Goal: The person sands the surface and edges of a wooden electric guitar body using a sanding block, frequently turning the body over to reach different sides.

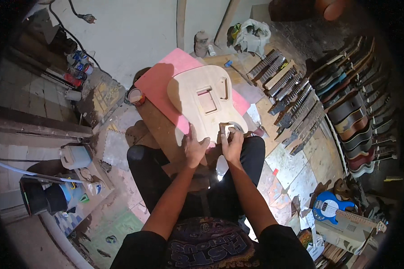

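Note:
A bare pale-wood electric guitar body (191, 92) with routed cavities lies on a pink board (155, 83), its neck end toward me. My left hand (195, 147) grips the near-left edge of the body, thumb apart from the fingers. At the near-right horn, my right hand (232, 147) pinches a small brown-edged piece (222, 129) that looks like folded sandpaper, pressed against the wood. Its underside is hidden by the body and my fingers.
Under the board is a brown wooden panel (159, 130); an open tin (136, 96) stands left of it. Several guitar necks (285, 85) lie at right, beside a row of hanging guitars (352, 121). A blue bass guitar (330, 207) rests lower right. A plastic jug (76, 157) stands left.

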Demonstrator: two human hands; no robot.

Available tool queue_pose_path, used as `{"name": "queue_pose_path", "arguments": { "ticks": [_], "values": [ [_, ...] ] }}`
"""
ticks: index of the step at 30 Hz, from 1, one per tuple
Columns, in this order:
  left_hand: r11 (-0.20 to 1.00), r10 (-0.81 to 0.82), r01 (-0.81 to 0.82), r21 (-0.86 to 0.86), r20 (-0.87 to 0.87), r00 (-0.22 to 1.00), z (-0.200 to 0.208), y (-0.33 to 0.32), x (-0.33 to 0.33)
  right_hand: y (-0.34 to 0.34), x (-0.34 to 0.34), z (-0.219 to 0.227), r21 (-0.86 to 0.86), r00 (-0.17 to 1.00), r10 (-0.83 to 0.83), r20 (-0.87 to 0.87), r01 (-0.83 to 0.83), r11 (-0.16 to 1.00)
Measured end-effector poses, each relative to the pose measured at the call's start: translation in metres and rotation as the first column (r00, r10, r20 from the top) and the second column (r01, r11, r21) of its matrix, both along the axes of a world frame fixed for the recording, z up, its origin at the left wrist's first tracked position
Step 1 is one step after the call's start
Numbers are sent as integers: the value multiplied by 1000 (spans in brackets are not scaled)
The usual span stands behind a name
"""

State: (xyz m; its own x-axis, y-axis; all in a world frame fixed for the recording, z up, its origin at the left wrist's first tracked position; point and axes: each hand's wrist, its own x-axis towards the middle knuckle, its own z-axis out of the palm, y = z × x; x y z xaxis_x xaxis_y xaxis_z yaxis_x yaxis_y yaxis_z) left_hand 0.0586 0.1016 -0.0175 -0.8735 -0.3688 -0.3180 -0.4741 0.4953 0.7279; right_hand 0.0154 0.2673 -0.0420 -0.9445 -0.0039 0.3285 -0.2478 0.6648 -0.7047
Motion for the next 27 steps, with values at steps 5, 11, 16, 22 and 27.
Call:
{"name": "queue_pose_path", "arguments": {
  "ticks": [5, 11, 16, 22, 27],
  "values": [
    [997, -67, 71, 27, -118, 991, -29, -23, 12, -11, 3, 19, 29, 997, 33, 73, -35, 999],
    [1000, -19, 19, 10, -74, 997, -18, -10, 2, -7, 3, 7, 60, 998, 12, 61, -15, 998],
    [997, -1, 3, 74, -22, 1000, -13, -7, 0, -6, 2, 9, 67, 999, 18, 47, -21, 998],
    [978, -48, 76, 194, -145, 988, -32, -23, 6, -10, 4, 30, 1, 994, 52, 99, -52, 999],
    [989, -3, 13, 146, -65, 998, -15, -14, 2, -9, 4, 29, 51, 986, 39, 161, -48, 998]
  ]
}}
